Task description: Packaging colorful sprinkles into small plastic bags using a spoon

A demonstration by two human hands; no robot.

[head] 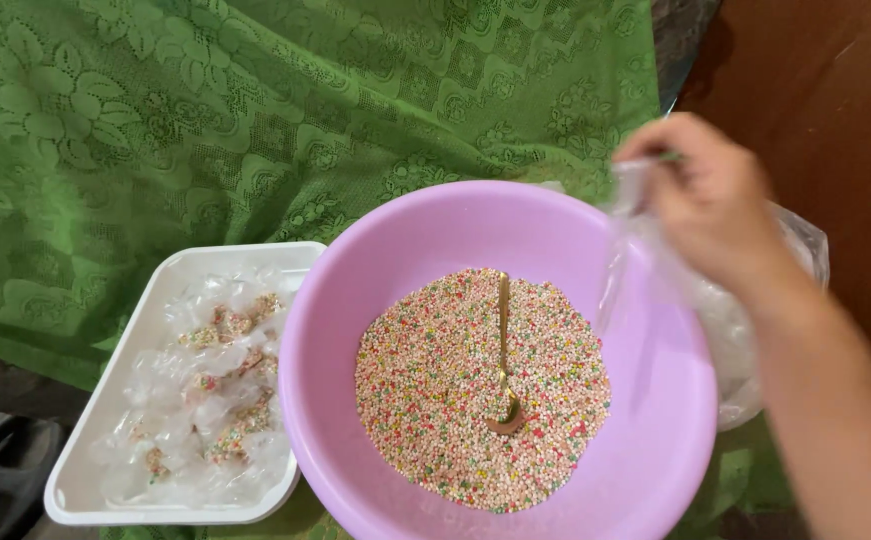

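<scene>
A big pink plastic bowl (645, 470) holds a heap of tiny multicoloured sprinkles (435, 400). A golden spoon (503, 350) lies in the sprinkles, bowl end toward me. My right hand (710, 200) is above the bowl's right rim, fingers pinched on a small clear plastic bag (625, 250) that hangs down over the bowl. More clear bags (735, 330) lie in a pile just right of the bowl. My left hand is out of view.
A white rectangular tray (155, 290) left of the bowl holds several small filled clear packets (225, 380). Everything rests on a green lace cloth (255, 110). Brown wooden surface (835, 90) at the right; dark footwear (0, 470) at bottom left.
</scene>
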